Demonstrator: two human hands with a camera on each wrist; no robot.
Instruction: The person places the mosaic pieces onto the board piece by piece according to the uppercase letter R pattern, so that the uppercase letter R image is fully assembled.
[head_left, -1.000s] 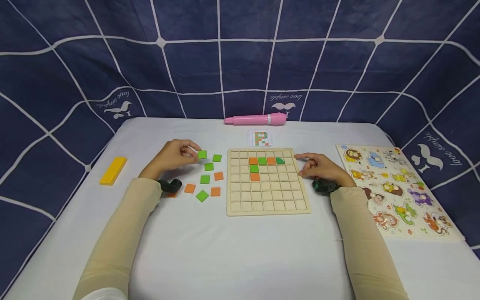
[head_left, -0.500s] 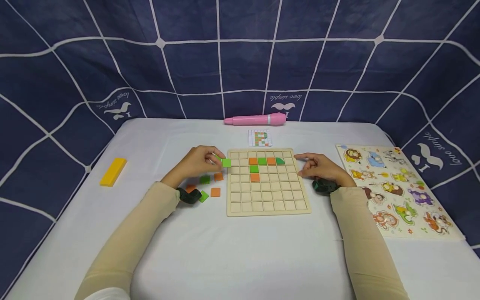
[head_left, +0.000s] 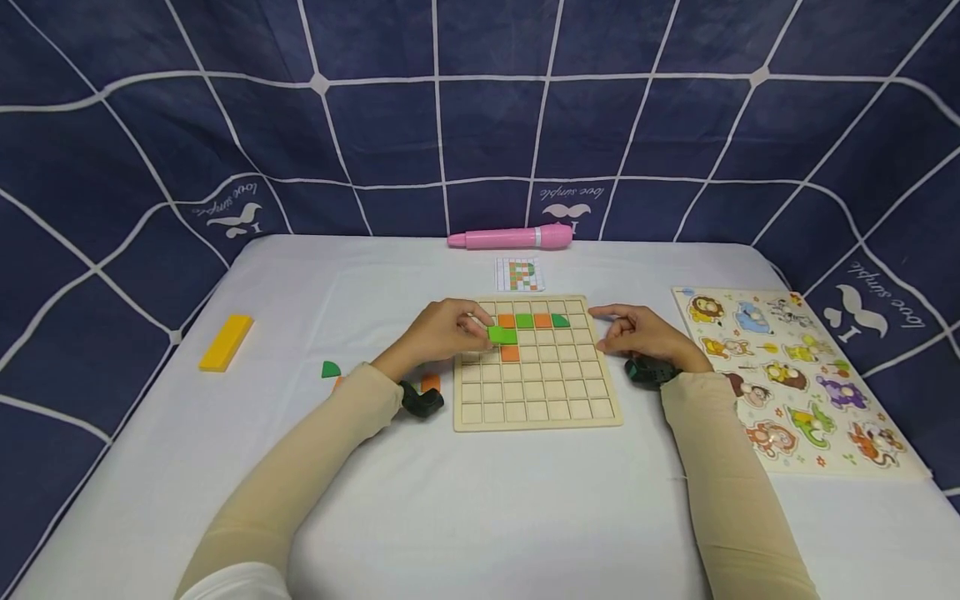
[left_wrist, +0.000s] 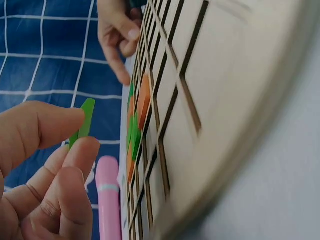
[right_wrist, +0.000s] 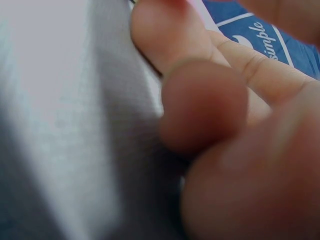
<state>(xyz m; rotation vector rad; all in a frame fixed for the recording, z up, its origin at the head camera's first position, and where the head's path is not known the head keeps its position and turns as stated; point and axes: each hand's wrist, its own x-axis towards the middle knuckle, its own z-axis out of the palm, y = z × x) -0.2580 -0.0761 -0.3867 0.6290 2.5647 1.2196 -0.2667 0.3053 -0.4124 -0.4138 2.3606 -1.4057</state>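
Note:
My left hand [head_left: 441,333] pinches a thin green square tile [left_wrist: 87,118] between thumb and finger, over the left part of the wooden grid board [head_left: 536,412]. In the head view this tile overlaps a green tile lying on the board. Along an upper row sit an orange tile [head_left: 507,320], a green tile [head_left: 524,321], another orange tile [head_left: 542,321] and a dark green rounded piece [head_left: 560,321]. Lower down lies one more orange tile [head_left: 510,354]. My right hand [head_left: 647,333] rests at the board's right edge, index finger extended, thumb at the rim.
Left of the board, a dark green quarter-round piece [head_left: 331,369] and an orange tile [head_left: 431,382] show around my left arm, which hides other tiles. Behind the board are a patterned card [head_left: 521,275] and a pink pen [head_left: 510,240]. A yellow block [head_left: 227,342] and animal puzzle [head_left: 798,354] flank everything.
My left hand has carried the green tile rightward from the loose tiles to over the board. The quarter-round piece at left has come into view. My right hand has stayed put.

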